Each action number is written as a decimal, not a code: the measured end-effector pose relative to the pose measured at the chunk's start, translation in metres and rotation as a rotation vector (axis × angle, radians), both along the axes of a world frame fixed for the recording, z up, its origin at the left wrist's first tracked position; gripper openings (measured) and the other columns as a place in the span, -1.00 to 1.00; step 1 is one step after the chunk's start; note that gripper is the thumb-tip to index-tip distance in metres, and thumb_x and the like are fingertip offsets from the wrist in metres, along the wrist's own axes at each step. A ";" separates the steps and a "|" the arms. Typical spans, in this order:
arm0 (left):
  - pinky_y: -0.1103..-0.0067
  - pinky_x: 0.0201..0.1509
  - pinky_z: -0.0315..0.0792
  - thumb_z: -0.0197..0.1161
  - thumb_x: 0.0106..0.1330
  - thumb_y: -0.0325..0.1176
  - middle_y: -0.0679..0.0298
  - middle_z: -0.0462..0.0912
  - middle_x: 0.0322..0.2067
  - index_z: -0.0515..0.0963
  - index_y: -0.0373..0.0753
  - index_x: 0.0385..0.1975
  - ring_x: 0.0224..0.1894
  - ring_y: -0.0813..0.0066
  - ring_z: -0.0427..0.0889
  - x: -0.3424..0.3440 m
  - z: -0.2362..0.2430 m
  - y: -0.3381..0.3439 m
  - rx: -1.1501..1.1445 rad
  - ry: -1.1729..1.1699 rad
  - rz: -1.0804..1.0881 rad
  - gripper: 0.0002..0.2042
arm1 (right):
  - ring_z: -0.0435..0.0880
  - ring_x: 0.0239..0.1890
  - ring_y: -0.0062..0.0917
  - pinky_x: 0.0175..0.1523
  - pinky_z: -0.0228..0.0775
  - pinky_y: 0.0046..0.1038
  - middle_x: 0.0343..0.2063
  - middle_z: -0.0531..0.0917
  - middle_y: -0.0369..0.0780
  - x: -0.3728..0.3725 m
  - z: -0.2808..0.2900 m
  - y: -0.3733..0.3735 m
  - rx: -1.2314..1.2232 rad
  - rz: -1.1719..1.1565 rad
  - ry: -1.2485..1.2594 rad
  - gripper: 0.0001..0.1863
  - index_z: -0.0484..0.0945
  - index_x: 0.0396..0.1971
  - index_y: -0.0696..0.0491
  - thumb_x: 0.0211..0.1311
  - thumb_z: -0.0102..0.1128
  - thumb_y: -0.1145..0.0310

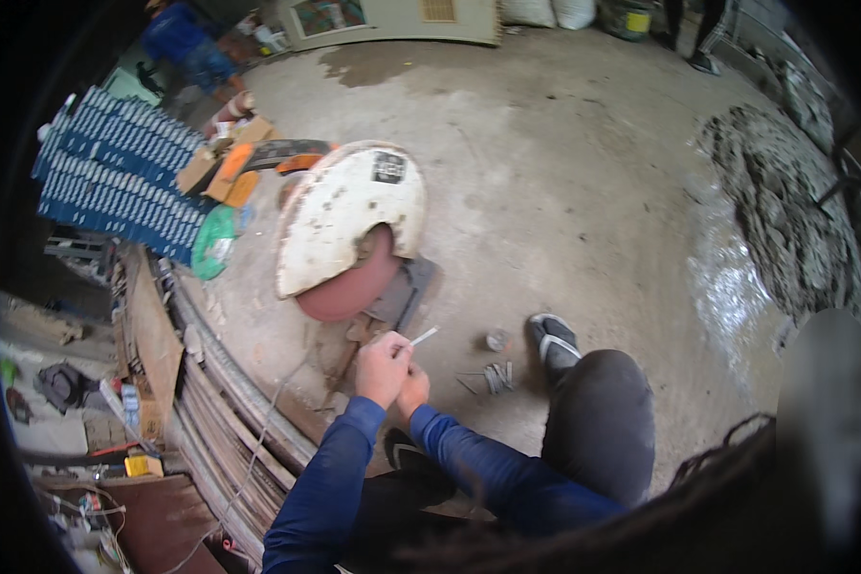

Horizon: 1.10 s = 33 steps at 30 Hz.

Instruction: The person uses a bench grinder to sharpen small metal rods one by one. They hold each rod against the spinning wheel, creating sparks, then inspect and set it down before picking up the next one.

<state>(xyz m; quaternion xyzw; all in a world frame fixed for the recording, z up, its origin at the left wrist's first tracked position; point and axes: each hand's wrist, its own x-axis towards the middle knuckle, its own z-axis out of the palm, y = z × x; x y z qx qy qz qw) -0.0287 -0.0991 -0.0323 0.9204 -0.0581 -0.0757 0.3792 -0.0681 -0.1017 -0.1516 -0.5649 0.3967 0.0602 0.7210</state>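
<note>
A short, thin, pale metal strip (425, 335) sticks out to the upper right from my closed hands. My left hand (381, 368) grips its near end. Pressed close against it from the right, my right hand (413, 390) is closed at the same end; its fingertips are partly hidden. Just beyond my hands stands a cut-off saw with a worn white guard (344, 220) and a reddish-brown disc (354, 287). The strip is close to the saw's dark base (402, 292). On the floor to the right lies a small pile of short metal pieces (493, 378), beside a small round tin (497, 340).
Long pipes and bars (230, 421) lie at left, with a cable (273, 407) across them. Blue-and-white stacked material (124, 177) and a green roll (212, 244) are farther left. A grey rubble heap (784, 201) lies right. Another person (182, 43) is at the far left.
</note>
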 end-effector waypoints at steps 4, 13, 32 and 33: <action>0.19 -0.18 0.50 0.21 0.15 -0.46 0.05 0.66 -0.39 0.59 -0.24 -0.50 -0.26 -0.02 0.63 -0.019 -0.051 -0.076 0.241 -0.057 -0.262 -0.95 | 0.69 -0.24 -0.18 -0.11 0.45 -0.25 -0.35 0.66 0.10 -0.043 -0.031 -0.039 -0.360 0.427 0.171 -0.64 0.62 -0.25 0.21 0.27 0.17 0.16; 0.18 -0.09 0.53 0.15 0.25 -0.30 0.10 0.65 -0.26 0.64 -0.18 -0.41 -0.17 0.02 0.66 0.006 -0.156 -0.143 0.635 0.009 -0.275 -0.84 | 0.70 -0.23 -0.20 -0.10 0.45 -0.27 -0.34 0.67 0.08 -0.056 -0.088 -0.092 -0.499 0.693 0.262 -0.67 0.63 -0.24 0.20 0.27 0.16 0.20; 0.20 -0.06 0.54 0.18 0.16 -0.30 -0.01 0.68 -0.32 0.69 -0.16 -0.36 -0.17 -0.04 0.67 0.021 -0.043 -0.056 0.531 0.224 -0.214 -0.83 | 0.70 -0.21 -0.24 -0.08 0.47 -0.31 -0.30 0.70 0.03 -0.017 -0.018 -0.050 -0.189 0.415 -0.090 -0.72 0.65 -0.23 0.17 0.29 0.14 0.26; 0.26 -0.06 0.55 0.22 0.10 -0.28 0.04 0.68 -0.35 0.69 -0.13 -0.35 -0.18 0.05 0.68 0.020 -0.024 -0.029 0.501 0.200 -0.248 -0.82 | 0.71 -0.21 -0.24 -0.08 0.47 -0.31 -0.30 0.70 0.03 -0.015 -0.010 -0.046 -0.139 0.377 -0.139 -0.72 0.65 -0.23 0.17 0.29 0.14 0.27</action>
